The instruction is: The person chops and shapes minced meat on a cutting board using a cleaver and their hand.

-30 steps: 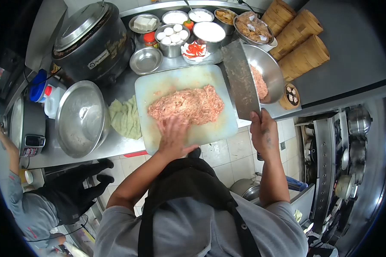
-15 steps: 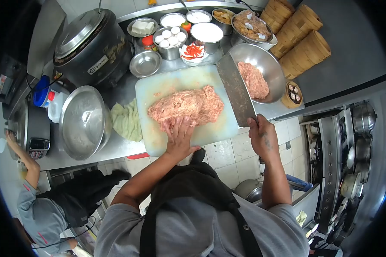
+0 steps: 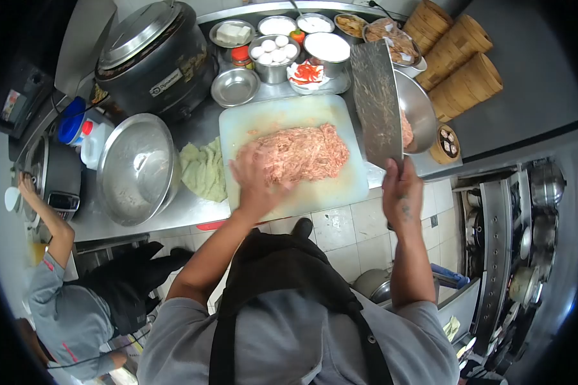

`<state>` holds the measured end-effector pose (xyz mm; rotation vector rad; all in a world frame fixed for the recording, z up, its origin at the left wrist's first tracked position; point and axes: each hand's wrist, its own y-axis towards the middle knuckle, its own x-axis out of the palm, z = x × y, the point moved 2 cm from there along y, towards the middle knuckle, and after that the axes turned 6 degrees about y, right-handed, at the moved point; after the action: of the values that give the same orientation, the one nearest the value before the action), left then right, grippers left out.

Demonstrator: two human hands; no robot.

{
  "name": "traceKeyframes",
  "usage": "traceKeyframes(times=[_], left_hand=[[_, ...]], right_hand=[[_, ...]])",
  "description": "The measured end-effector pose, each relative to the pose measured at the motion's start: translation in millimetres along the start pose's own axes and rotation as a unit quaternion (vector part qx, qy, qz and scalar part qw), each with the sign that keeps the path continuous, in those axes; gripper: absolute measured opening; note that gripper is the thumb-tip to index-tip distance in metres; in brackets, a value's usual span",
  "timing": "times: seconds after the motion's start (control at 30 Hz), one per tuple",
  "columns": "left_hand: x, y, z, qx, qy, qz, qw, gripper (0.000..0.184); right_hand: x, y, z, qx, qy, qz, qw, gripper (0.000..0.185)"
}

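Observation:
A long mound of minced meat (image 3: 308, 154) lies on the white cutting board (image 3: 340, 192). My left hand (image 3: 257, 183) is at the mound's left end, fingers spread and smeared by motion; whether it touches the meat I cannot tell. In my right hand (image 3: 402, 196) is the handle of a wide cleaver (image 3: 376, 102). Its meat-smeared blade is raised to the right of the board and partly covers a steel bowl (image 3: 420, 106). More minced meat (image 3: 406, 130) shows inside that bowl beside the blade.
Left of the board are a green cloth (image 3: 202, 170) and a large steel bowl (image 3: 125, 199). Behind it stand a bowl of eggs (image 3: 275, 54), an empty steel dish (image 3: 235, 86) and a black cooker (image 3: 167, 70). Bamboo steamers (image 3: 465, 83) stand right. A co-worker (image 3: 87, 308) is at far left.
My left hand has shifted to the left along the mound, fingers spreading. The cleaver has swung more upright in my right hand. The view has shifted slightly.

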<state>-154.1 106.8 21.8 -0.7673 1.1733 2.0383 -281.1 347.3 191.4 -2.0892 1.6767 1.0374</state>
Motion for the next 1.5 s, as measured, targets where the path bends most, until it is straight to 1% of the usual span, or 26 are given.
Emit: traceKeyframes(times=[0.03, 0.07, 0.1, 0.13, 0.17, 0.2, 0.3, 0.4, 0.43, 0.47, 0.5, 0.57, 0.67, 0.7, 0.77, 0.83, 0.87, 0.9, 0.97, 1.07, 1.17, 1.2, 1.3, 1.33, 1.43, 1.5], left_hand=[[-1, 5, -16, -0.027, -0.013, 0.013, 0.999, 0.086], [1, 9, -32, -0.055, -0.027, 0.027, 0.998, 0.081], [6, 11, -46, -0.046, -0.041, 0.011, 0.998, 0.078], [12, 10, -60, -0.037, -0.056, -0.006, 0.998, 0.074], [16, 11, -65, -0.028, -0.07, -0.02, 0.997, 0.071], [14, 15, -62, -0.03, -0.089, -0.031, 0.995, 0.058], [26, 15, -71, 0.007, -0.092, -0.057, 0.994, 0.054], [26, 17, -64, -0.006, -0.068, -0.069, 0.995, 0.052], [27, 17, -62, -0.008, -0.06, -0.063, 0.996, 0.051], [27, 17, -61, -0.01, -0.051, -0.058, 0.997, 0.051], [26, 14, -60, -0.011, -0.042, -0.056, 0.998, 0.051], [23, 11, -59, -0.014, -0.026, -0.058, 0.998, 0.049], [23, 16, -59, -0.02, -0.022, -0.05, 0.998, 0.047], [23, 12, -59, -0.022, -0.024, -0.052, 0.998, 0.047], [24, 13, -61, -0.023, -0.037, -0.048, 0.998, 0.047], [24, 13, -61, -0.022, -0.042, -0.049, 0.998, 0.047], [22, 11, -62, -0.022, -0.04, -0.051, 0.998, 0.047], [22, 13, -61, -0.023, -0.038, -0.05, 0.998, 0.048], [20, 8, -62, -0.026, -0.027, -0.056, 0.998, 0.048], [24, 8, -63, -0.033, -0.026, -0.048, 0.998, 0.049], [26, 14, -60, -0.03, -0.037, -0.04, 0.998, 0.049], [24, 12, -59, -0.031, -0.038, -0.042, 0.998, 0.05], [24, 11, -60, -0.031, -0.034, -0.043, 0.998, 0.05], [27, 18, -59, -0.029, -0.032, -0.034, 0.998, 0.05], [25, 10, -60, -0.032, -0.025, -0.04, 0.998, 0.05], [27, 12, -61, -0.033, -0.027, -0.038, 0.998, 0.05]], right_hand=[[15, -3, 9, -0.048, -0.008, 0.031, 0.998, 0.015], [38, -8, 31, -0.029, -0.053, 0.019, 0.998, 0.017], [57, -13, 52, -0.01, -0.099, 0.006, 0.995, 0.019], [64, -16, 65, 0.006, -0.164, -0.102, 0.981, 0.023], [67, -18, 79, 0.02, -0.227, -0.208, 0.951, 0.027], [65, -23, 92, 0.041, -0.192, -0.238, 0.951, 0.028], [26, -14, 44, 0.07, -0.19, -0.224, 0.953, 0.025], [30, -12, 30, 0.063, -0.122, -0.096, 0.986, 0.024], [38, -14, 37, 0.066, -0.105, -0.052, 0.991, 0.024], [59, -17, 60, 0.033, -0.057, -0.018, 0.998, 0.027], [65, -20, 71, 0.064, -0.109, -0.092, 0.988, 0.031], [68, -16, 106, 0.066, -0.202, -0.237, 0.948, 0.033], [17, -6, 33, 0.083, -0.183, -0.211, 0.957, 0.03], [9, -5, 18, 0.075, -0.141, -0.165, 0.973, 0.026], [17, -4, 12, 0.031, -0.122, -0.068, 0.99, 0.025], [55, -9, 54, 0.038, -0.106, -0.008, 0.994, 0.024], [60, -13, 62, 0.052, -0.138, -0.082, 0.986, 0.025], [61, -14, 76, 0.055, -0.21, -0.186, 0.958, 0.027], [50, -17, 92, 0.057, -0.178, -0.211, 0.96, 0.028], [13, -10, 33, 0.076, -0.146, -0.165, 0.972, 0.027], [34, -7, 43, 0.089, -0.134, -0.095, 0.982, 0.028], [47, -10, 61, 0.082, -0.114, -0.097, 0.985, 0.027], [46, -11, 97, 0.051, -0.207, -0.243, 0.946, 0.025], [30, -7, 80, 0.039, -0.203, -0.213, 0.955, 0.025], [-7, -2, 22, 0.087, -0.128, -0.155, 0.976, 0.028], [4, -6, 27, 0.069, -0.102, -0.098, 0.988, 0.027]])
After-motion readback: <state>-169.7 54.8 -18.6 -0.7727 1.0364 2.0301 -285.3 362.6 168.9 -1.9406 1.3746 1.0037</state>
